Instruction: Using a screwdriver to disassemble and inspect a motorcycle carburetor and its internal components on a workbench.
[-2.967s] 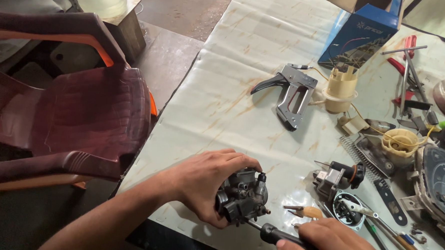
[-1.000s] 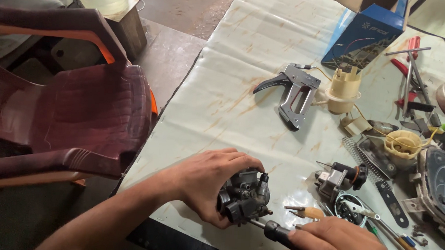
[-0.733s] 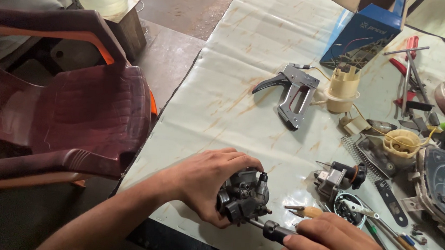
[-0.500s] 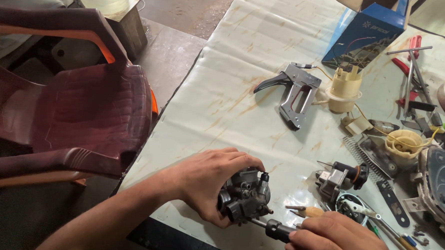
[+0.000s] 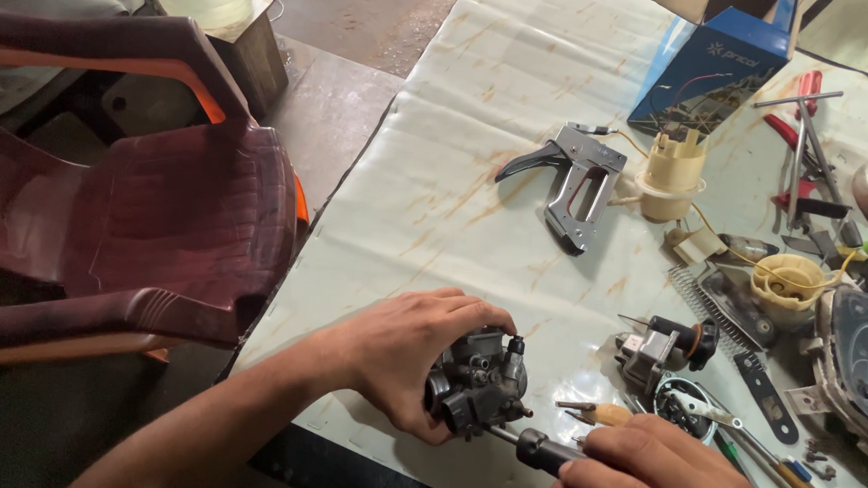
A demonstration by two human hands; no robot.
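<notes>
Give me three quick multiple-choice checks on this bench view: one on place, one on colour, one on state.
1. Where does the metal bracket lie?
A. On the chair
B. On the table, left of the cream plastic part
C. In the blue box

2. What colour is the chair?
A. Maroon
B. Green
C. White

3. What is the left hand doing?
A. Resting flat
B. Gripping the carburetor
C. Holding pliers

Answers: 1 B, it lies on the table sheet beside that part. 2 A, dark red plastic. 3 B, fingers wrap it while the right hand holds a screwdriver against it.
</notes>
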